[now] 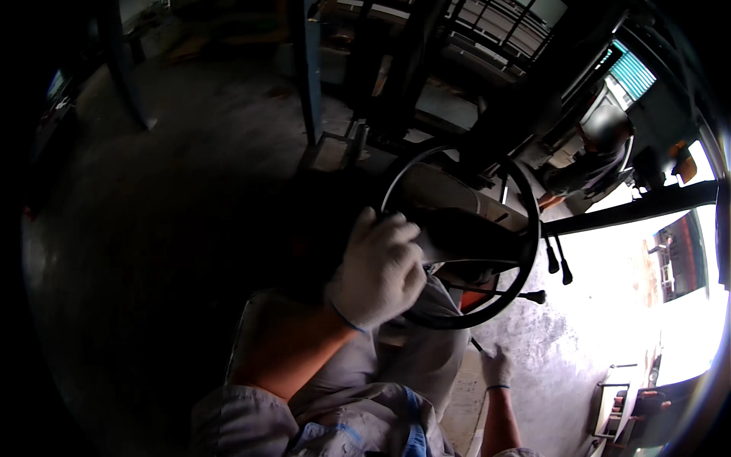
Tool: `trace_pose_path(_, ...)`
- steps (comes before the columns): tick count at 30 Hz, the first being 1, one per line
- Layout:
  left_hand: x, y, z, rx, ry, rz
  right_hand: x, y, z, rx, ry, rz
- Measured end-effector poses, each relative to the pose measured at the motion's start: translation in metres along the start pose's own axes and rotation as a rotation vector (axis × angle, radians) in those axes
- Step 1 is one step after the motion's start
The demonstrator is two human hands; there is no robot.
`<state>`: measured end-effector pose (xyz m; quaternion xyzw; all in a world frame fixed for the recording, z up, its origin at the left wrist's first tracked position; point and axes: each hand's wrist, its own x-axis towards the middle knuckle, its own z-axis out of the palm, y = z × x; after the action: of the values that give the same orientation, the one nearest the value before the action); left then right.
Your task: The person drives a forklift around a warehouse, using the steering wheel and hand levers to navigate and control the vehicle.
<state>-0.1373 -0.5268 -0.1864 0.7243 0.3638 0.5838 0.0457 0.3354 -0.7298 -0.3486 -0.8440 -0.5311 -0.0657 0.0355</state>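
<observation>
My left hand [382, 268], in a white knit glove, is closed over the left side of a black steering wheel [451, 324], its fingers curled around the rim. Lower right, beside the seat, my gloved right hand [496, 368] is closed at a thin dark lever [477, 345]; the fingers hide most of the grip. Two black-knobbed levers [566, 273] stick out to the right of the wheel, and another lever with a black knob [537, 297] lies below them. My legs in grey trousers [426, 350] are under the wheel.
Ahead rises the dark mast [487, 114] of the vehicle I sit in. A blue post [308, 76] stands ahead on the left. To the front right a person [590, 167] bends forward. A metal cart [611, 404] is at the lower right, by brightly lit floor [544, 373].
</observation>
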Motion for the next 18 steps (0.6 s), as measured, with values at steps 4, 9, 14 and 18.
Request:
trace_pose_path(4, -0.061, 0.044, 0.015, -0.198, 0.143, 0.046, 0.090, 0.001, -0.051, 0.243, 0.673, -0.401)
trace_pose_path(9, -0.039, 0.097, 0.123, -0.056, -0.291, 0.228, 0.231, -0.031, -0.187, 0.071, 0.641, -0.228)
trace_pose_path(14, 0.009, 0.035, 0.145, -0.035, -0.340, 0.320, 0.267, -0.147, -0.174, -0.166, 0.113, -0.194)
trace_pose_path(18, 0.065, 0.046, 0.130, 0.158, -0.254, 0.292, 0.238, -0.169, -0.168, 0.235, 0.080, -0.250)
